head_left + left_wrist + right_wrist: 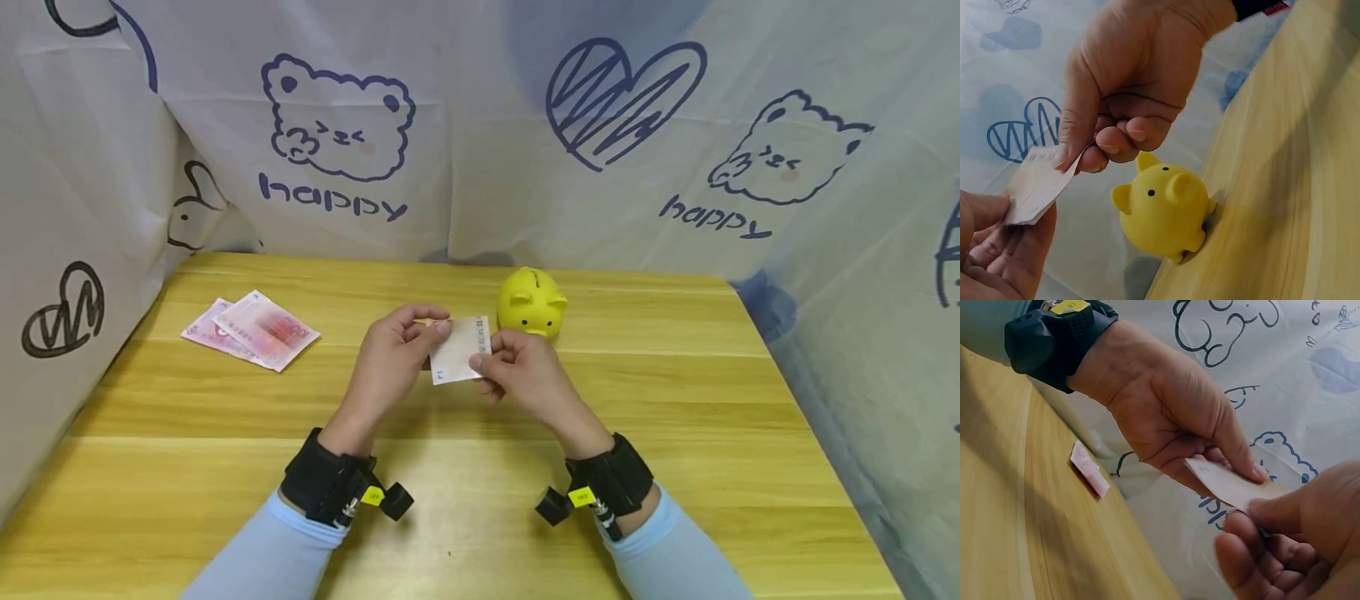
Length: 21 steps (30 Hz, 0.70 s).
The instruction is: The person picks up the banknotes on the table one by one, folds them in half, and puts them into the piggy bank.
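Note:
Between both hands, above the table, is a folded banknote with its pale side facing up. My left hand pinches its left edge between thumb and fingers. On the opposite edge, my right hand pinches it with the thumb on top. The right wrist view shows both thumbs pressing on the folded banknote. Just beyond my right hand stands a yellow piggy bank, with a slot in its back. It faces me and nothing holds it.
Two pink banknotes overlap on the left of the wooden table. A white cloth with blue drawings hangs behind the table's back edge and along the sides.

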Tool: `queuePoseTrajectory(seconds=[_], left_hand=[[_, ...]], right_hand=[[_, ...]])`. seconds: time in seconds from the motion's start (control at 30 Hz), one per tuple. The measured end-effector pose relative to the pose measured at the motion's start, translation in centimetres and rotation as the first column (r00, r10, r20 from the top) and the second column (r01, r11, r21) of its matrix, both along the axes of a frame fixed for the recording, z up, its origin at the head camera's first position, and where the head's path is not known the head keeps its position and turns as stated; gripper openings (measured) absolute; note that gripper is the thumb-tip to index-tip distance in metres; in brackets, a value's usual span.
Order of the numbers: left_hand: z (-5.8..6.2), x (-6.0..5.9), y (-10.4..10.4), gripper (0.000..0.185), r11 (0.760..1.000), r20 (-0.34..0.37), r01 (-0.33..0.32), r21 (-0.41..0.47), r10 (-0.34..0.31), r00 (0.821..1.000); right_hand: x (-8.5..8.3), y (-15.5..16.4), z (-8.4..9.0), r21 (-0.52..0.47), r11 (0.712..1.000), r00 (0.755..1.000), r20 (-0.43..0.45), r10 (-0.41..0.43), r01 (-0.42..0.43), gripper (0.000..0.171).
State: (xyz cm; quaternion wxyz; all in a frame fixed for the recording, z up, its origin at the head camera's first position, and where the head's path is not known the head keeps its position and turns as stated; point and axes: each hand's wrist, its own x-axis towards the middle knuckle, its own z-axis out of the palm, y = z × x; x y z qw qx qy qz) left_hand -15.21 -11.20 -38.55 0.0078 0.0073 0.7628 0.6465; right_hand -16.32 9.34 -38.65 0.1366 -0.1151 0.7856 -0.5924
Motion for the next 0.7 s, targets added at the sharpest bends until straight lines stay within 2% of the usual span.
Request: queuePoseTrajectory(seconds=[0.17,0.4,0.7], left_hand=[[0.0,-0.1,0.0,0.025,0.989,0.085,0.032,0.147,-0.045,0.995],[0.4,-0.2,-0.1,0.023,0.983,0.078,0.045,0.18,-0.06,0.995],[1.0,0.1,-0.4,0.04,0.959,0.11,0.066,0.277,-0.1,0.989]], right_hand=[[-0.2,0.4,0.1,-0.086,0.992,0.996,-0.017,-0.09,0.088,0.014],[-0.6,1.1,0.4,-0.098,0.992,0.995,-0.052,-0.087,0.082,0.017],[-0.6,1.3,0.4,-0.197,0.975,0.99,-0.085,-0.116,0.098,0.027]])
